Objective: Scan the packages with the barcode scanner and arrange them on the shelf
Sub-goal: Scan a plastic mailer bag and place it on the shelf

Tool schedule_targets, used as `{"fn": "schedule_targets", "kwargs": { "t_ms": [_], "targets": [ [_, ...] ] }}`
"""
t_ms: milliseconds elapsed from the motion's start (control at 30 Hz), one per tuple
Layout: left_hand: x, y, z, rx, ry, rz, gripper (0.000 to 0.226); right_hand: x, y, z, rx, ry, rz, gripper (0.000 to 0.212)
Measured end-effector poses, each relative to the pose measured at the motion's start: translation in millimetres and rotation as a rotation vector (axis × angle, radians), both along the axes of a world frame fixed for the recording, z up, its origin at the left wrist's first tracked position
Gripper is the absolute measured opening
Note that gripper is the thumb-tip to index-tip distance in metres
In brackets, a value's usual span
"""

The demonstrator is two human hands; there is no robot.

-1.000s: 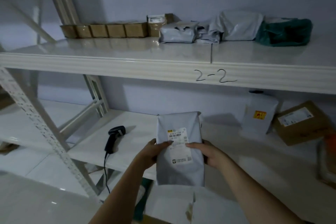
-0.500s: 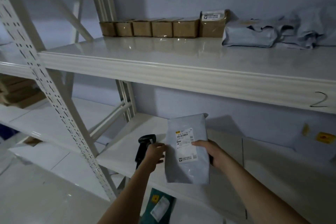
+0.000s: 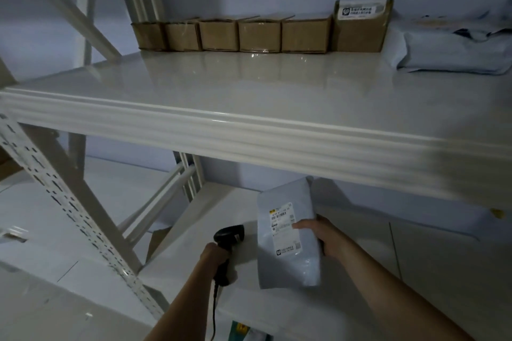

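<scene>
Gripping the barcode scanner by its handle, left hand fingers wrapped round it, head aimed right. Just beside, right: grey package, long axis upright, label facing viewer, pinched at its right edge by the right hand, above the lower shelf. Scan judged pending.

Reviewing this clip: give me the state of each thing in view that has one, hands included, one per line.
Left hand: grips the scanner's handle.
Right hand: holds the grey package by its right edge.
Barcode scanner: held, head up, cable hanging down.
Grey package: upright, label facing the camera, off the shelf.
Brown boxes: closed, in a row at the back of the upper shelf.
Grey mailer: lying flat on the upper shelf.
</scene>
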State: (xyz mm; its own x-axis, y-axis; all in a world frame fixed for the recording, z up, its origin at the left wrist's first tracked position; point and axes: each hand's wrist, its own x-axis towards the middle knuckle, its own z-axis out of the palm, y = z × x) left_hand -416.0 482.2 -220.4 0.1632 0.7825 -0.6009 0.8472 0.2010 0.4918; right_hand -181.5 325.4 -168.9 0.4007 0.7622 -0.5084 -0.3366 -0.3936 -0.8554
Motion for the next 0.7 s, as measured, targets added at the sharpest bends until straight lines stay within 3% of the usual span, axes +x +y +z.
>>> {"fn": "schedule_targets", "kwargs": {
  "t_ms": [167, 367, 533, 700],
  "targets": [
    [-0.9, 9.1, -10.3, -0.009, -0.027, -0.118, 0.051, -16.6, 0.7, -0.5, 0.017, -0.028, -0.108, 0.039],
    [-2.4, 0.4, 2.8, -0.002, -0.239, -0.233, 0.051, -51.0, -19.6, 8.2, 0.049, -0.074, -0.324, 0.046],
    [-17.8, -6.1, 30.0, 0.014, -0.376, -0.228, 0.015, -88.1, -37.4, 24.8, 0.051, -0.064, -0.448, 0.04],
    [-27.7, -20.9, 56.3, -0.133, -0.636, -0.182, 0.011, -119.4, -56.3, 34.3, 0.065, -0.088, -0.553, 0.039]
  ]
}}
